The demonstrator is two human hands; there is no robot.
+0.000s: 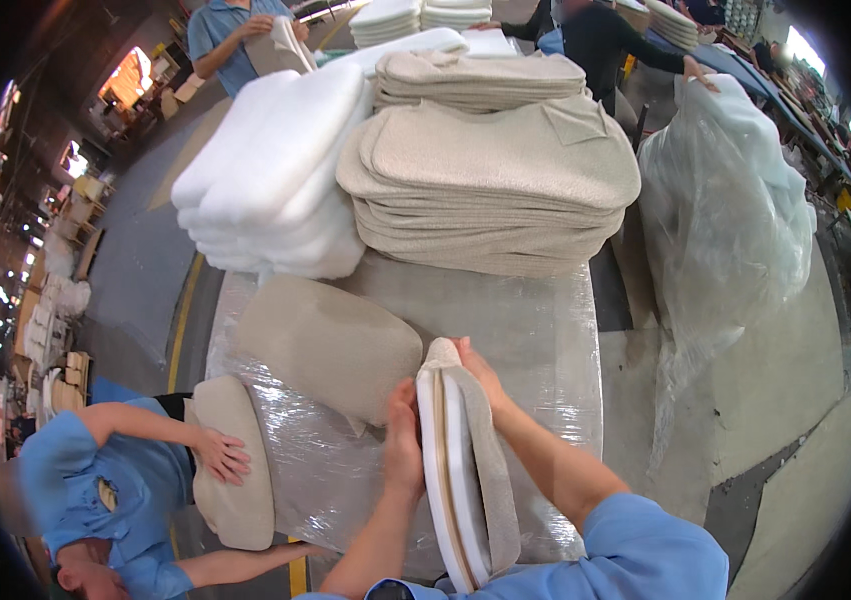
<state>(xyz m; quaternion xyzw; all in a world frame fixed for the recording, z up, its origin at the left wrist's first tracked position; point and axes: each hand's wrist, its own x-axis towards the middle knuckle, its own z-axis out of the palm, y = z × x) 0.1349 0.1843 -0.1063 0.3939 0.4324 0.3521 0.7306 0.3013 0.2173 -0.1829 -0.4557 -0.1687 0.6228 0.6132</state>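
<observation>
A beige fabric cushion cover (490, 440) stands on edge between my two hands, with its zipper side up. White padding (460, 450) shows inside along the long brown zipper (442, 470), so the opening is unclosed. My left hand (403, 438) presses against the left face near the far end, fingers together. On the other side, my right hand (478, 372) grips the rounded far tip of the cover, its fingers partly hidden behind the fabric. Just left of my hands, another beige cushion (330, 345) lies flat on the table.
The plastic-wrapped table (535, 330) bears a stack of beige covers (490, 180) and a pile of white padding (265, 170). A co-worker (135, 480) at left handles a beige cushion (230, 465). Two people work beyond the stacks. A clear plastic bag (725, 200) stands at right.
</observation>
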